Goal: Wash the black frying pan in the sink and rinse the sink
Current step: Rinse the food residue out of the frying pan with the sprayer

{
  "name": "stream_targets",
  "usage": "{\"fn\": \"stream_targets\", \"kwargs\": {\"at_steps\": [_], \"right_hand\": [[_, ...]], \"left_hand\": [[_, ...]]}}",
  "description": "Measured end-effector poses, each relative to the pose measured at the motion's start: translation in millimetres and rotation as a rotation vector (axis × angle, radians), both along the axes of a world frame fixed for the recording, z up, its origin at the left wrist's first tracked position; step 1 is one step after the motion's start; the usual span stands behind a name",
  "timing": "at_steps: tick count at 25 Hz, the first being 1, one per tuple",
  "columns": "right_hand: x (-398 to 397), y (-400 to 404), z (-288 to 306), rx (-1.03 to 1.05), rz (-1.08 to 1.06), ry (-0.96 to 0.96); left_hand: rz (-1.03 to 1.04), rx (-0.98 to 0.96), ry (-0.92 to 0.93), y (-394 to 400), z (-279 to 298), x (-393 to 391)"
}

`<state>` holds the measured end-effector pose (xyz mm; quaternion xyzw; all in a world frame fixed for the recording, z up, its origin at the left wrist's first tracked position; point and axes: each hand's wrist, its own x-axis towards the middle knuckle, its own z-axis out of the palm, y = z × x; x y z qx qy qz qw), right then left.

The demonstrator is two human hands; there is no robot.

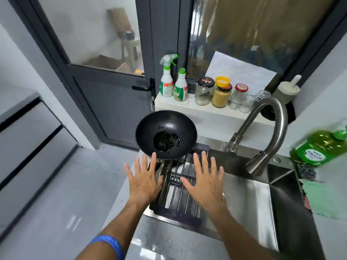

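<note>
**Stainless sink, black pan on rack, both hands spread above**

Stainless steel forms the sink (pixel 249 199), a deep rectangular basin set into a pale speckled counter (pixel 169 241). A curved steel faucet (pixel 270 132) rises behind the basin, its spout pointing down over the middle of it. A wire drying rack (pixel 180 186) spans the left part of the sink, rods running front to back.

The black frying pan (pixel 166 135) sits upright at the far end of the rack, partly overhanging the left edge of the sink. It holds a small pool of dark glossy liquid at its centre, with scattered droplets on the inner wall.

A green bottle of dish liquid (pixel 317 145) stands at the right of the sink, mostly full. On the white ledge (pixel 187 105) behind the sink stand a spray bottle (pixel 167 77) and a second green-capped bottle (pixel 181 85). Beside these are glass jars: one with a black lid (pixel 204 91) and a thin pale layer at the bottom, and one with a yellow lid (pixel 222 92) nearly full of tan powder. A red-lidded jar (pixel 238 96) has white contents low down.

The left hand (pixel 144 181) is flat, fingers straight and spread, holding nothing; its fingertips reach the near rim of the pan. Whether they touch it cannot be determined. The right hand (pixel 204 181) is likewise flat and spread over the rack, holding nothing, just right of the pan. A blue wristband (pixel 110 244) encircles the left forearm.
</note>
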<state>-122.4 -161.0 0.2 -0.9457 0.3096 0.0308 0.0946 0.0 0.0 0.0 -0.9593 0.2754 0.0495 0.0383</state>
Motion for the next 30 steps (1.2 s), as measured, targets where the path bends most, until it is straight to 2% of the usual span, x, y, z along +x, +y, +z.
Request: {"fn": "stream_targets", "kwargs": {"at_steps": [2, 4, 6, 8, 11, 13, 15, 18, 22, 26, 30], "right_hand": [[25, -17, -13, 0.018, 0.086, 0.002], [48, -34, -26, 0.04, 0.181, 0.023], [73, -44, -43, 0.06, 0.263, 0.058], [90, -50, -59, 0.074, 0.317, 0.11], [94, -58, -76, 0.044, 0.376, 0.132], [97, -62, -78, 0.012, 0.387, 0.089], [102, -64, -76, 0.024, 0.368, -0.002], [86, -62, -68, 0.115, 0.346, -0.063], [30, -39, -55, 0.077, 0.369, -0.148], [-46, -15, -39, 0.033, 0.284, -0.229], [-124, 4, -26, 0.007, 0.203, -0.321]], "left_hand": [[0.13, 0.11, 0.1, -9, -12, 12], [0.214, 0.129, 0.199, -10, -28, 19], [0.265, 0.007, 0.332, -18, -40, 29], [0.377, -0.127, 0.389, -22, -49, 39], [0.528, -0.215, 0.492, -24, -56, 45], [0.548, -0.253, 0.489, -23, -57, 45], [0.566, -0.286, 0.406, -22, -53, 43], [0.525, -0.278, 0.323, -9, -42, 31], [0.4, -0.256, 0.299, 19, -23, 3], [0.163, -0.117, 0.276, 33, 4, -27], [-0.013, -0.09, 0.307, 27, 19, -66]]}}
